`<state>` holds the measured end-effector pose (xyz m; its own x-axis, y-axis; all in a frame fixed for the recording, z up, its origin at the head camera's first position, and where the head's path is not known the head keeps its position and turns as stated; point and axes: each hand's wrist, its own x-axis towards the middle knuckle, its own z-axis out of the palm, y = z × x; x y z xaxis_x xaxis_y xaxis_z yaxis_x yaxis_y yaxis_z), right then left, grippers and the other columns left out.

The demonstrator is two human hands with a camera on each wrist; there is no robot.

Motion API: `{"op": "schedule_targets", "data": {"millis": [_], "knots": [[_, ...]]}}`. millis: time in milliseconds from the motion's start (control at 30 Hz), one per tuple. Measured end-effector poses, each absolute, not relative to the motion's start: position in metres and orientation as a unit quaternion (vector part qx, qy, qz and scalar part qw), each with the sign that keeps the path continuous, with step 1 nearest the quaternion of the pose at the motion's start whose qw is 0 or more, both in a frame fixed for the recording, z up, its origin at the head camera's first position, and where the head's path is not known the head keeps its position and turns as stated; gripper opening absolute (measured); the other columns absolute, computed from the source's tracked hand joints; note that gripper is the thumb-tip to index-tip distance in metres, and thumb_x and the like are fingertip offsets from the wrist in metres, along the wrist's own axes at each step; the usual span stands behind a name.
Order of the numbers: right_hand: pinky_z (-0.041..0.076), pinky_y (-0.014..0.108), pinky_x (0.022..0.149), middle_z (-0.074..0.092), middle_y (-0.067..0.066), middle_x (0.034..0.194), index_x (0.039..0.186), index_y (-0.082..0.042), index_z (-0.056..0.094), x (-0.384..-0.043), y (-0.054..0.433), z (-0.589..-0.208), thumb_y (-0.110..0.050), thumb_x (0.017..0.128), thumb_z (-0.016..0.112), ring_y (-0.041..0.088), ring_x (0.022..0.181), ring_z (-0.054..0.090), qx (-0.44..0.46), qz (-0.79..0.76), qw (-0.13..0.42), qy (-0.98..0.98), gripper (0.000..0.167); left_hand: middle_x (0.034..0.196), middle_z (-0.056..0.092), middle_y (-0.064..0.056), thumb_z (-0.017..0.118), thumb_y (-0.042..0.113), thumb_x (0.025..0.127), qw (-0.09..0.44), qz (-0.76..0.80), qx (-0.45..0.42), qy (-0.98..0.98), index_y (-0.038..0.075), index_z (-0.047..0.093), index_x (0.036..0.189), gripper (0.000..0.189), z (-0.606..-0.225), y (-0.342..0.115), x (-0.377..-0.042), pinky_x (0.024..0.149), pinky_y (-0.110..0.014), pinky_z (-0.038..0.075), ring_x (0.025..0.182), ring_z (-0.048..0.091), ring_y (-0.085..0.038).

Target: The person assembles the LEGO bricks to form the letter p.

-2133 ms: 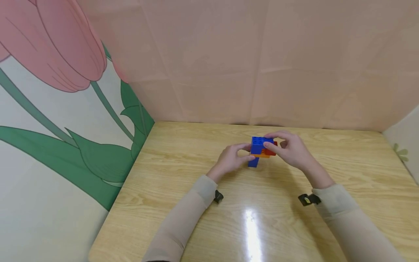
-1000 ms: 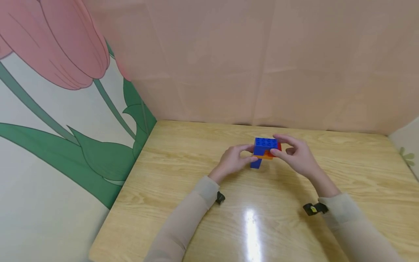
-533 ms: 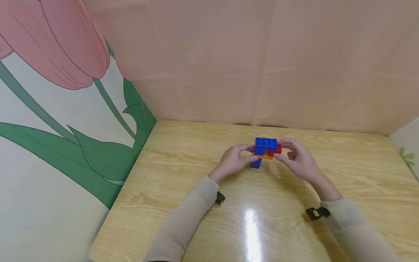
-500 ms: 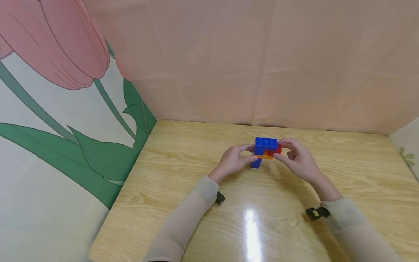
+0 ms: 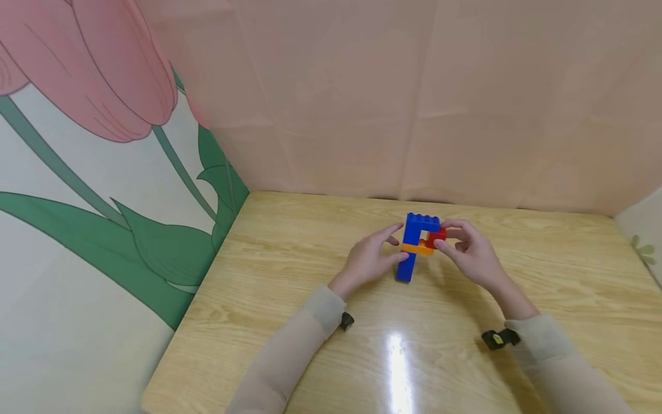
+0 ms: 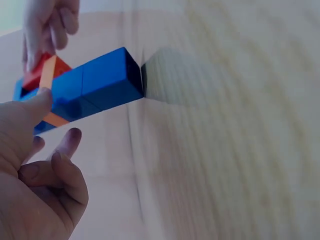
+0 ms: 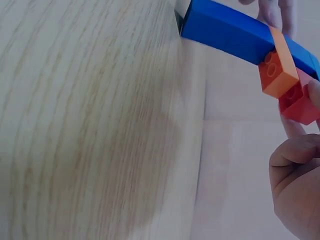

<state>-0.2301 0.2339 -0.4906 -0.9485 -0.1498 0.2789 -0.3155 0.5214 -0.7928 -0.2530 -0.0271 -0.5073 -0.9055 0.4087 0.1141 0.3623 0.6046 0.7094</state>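
Note:
A P-shaped structure of toy building bricks stands near the table's back, its blue column crossed by an orange brick, with a studded blue brick on top. My right hand pinches the red brick at its right side between thumb and fingers. To the left, my left hand has its thumb tip at the orange brick and the column, with its other fingers loosely bent off the bricks. In the left wrist view the lower blue bricks reach down to the tabletop.
The glossy wood-grain table ends at a pink cloth backdrop. A panel with a printed tulip borders the left side, and a white panel the right. Light glares on the tabletop in front.
The brick structure has tipped so its front and P-shaped opening face the head camera, and more of its lower column shows. The left fingers have loosened; the right hand has shifted down to the red brick.

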Motion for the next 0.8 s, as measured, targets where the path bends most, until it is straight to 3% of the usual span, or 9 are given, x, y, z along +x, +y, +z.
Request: {"op": "schedule_targets", "data": {"millis": [100,233,367,467,533,633,800], "knots": [[0.052,0.018,0.074,0.063,0.014,0.136,0.136,-0.012,0.057,-0.231,0.235,-0.492,-0.020,0.101,0.071,0.031,0.114,0.065,0.138,0.476,0.078,-0.865,0.039,0.119,0.071,0.008,0.069,0.053,0.097,0.027,0.370,0.227,0.900,0.042,0.032,0.162,0.076,-0.506,-0.026,-0.247,0.091,-0.040,0.054,0.106,0.069,-0.017],[0.054,0.019,0.079,0.060,0.015,0.139,0.137,-0.011,0.056,-0.232,0.233,-0.494,-0.023,0.103,0.069,0.039,0.119,0.064,0.139,0.481,0.056,-0.864,0.038,0.114,0.071,0.007,0.070,0.051,0.097,0.012,0.348,0.232,0.908,0.037,0.031,0.163,0.078,-0.507,-0.025,-0.242,0.073,-0.027,0.052,0.089,0.066,-0.008],[0.056,0.041,0.089,0.058,0.017,0.143,0.141,-0.012,0.051,-0.232,0.230,-0.494,-0.032,0.097,0.077,0.042,0.124,0.061,0.134,0.458,0.033,-0.878,0.055,0.110,0.071,0.007,0.070,0.049,0.097,0.006,0.337,0.230,0.913,0.032,0.033,0.163,0.078,-0.508,-0.023,-0.241,0.062,-0.023,0.048,0.077,0.060,-0.003],[0.052,0.063,0.094,0.057,0.021,0.143,0.145,-0.010,0.045,-0.231,0.229,-0.493,-0.032,0.088,0.087,0.046,0.126,0.058,0.142,0.415,0.023,-0.898,0.074,0.111,0.071,0.008,0.069,0.050,0.098,0.015,0.335,0.226,0.915,0.031,0.032,0.164,0.078,-0.508,-0.022,-0.242,0.064,-0.022,0.048,0.074,0.058,-0.001],[0.049,0.068,0.095,0.058,0.025,0.141,0.146,-0.009,0.042,-0.232,0.228,-0.493,-0.032,0.083,0.091,0.049,0.124,0.058,0.147,0.374,0.027,-0.915,0.083,0.111,0.072,0.008,0.069,0.050,0.098,0.025,0.334,0.224,0.915,0.031,0.032,0.164,0.078,-0.508,-0.023,-0.243,0.066,-0.022,0.048,0.071,0.058,-0.001],[0.052,0.066,0.089,0.063,0.025,0.131,0.146,-0.006,0.045,-0.234,0.226,-0.494,-0.034,0.082,0.092,0.049,0.112,0.063,0.149,0.318,0.039,-0.936,0.084,0.109,0.071,0.008,0.069,0.050,0.098,0.043,0.336,0.221,0.915,0.031,0.032,0.164,0.078,-0.508,-0.024,-0.245,0.067,-0.024,0.049,0.066,0.058,-0.004],[0.052,0.046,0.074,0.067,0.015,0.112,0.146,-0.007,0.048,-0.242,0.225,-0.503,-0.044,0.084,0.088,0.033,0.089,0.063,0.138,0.302,-0.006,-0.943,0.082,0.095,0.065,0.011,0.071,0.049,0.097,0.077,0.339,0.214,0.913,0.030,0.034,0.163,0.078,-0.510,-0.026,-0.250,0.065,-0.026,0.050,0.070,0.060,-0.008]]}}
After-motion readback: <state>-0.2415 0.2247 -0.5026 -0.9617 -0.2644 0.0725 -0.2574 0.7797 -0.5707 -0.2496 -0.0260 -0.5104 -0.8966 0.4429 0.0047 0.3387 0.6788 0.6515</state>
